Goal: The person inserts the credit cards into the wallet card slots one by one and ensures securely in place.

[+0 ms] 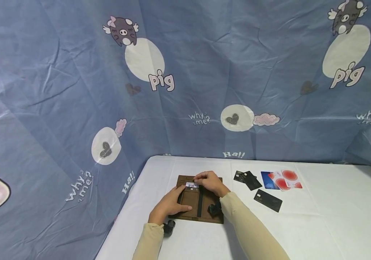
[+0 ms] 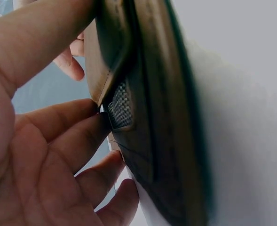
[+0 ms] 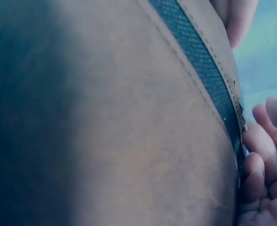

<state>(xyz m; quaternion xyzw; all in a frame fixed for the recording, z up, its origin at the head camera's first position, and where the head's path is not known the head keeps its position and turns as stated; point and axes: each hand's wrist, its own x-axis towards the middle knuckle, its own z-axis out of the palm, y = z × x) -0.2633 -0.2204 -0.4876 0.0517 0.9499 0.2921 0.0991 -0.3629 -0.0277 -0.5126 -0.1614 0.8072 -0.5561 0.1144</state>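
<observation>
A brown leather wallet [image 1: 190, 200] lies opened out on the white table, a dark band down its middle. A small card with a pale, patterned face [image 1: 192, 185] shows at the upper part of its left half. My left hand [image 1: 169, 202] holds the wallet's left side, thumb over the leather and fingers along the edge. In the left wrist view, its fingers [image 2: 89, 127] touch the wallet beside a mesh patch. My right hand [image 1: 209, 181] pinches at the card's upper right corner. Its fingers [image 3: 265, 160] are curled by the wallet's edge in the right wrist view; the fingertips are partly hidden.
To the right lie several black cards [image 1: 250, 180], overlapping, and a single black VIP card [image 1: 268, 200] nearer me. Behind it are blue and red-and-white cards [image 1: 284, 180]. A blue printed cloth [image 1: 185, 72] hangs behind the table [image 1: 335, 216].
</observation>
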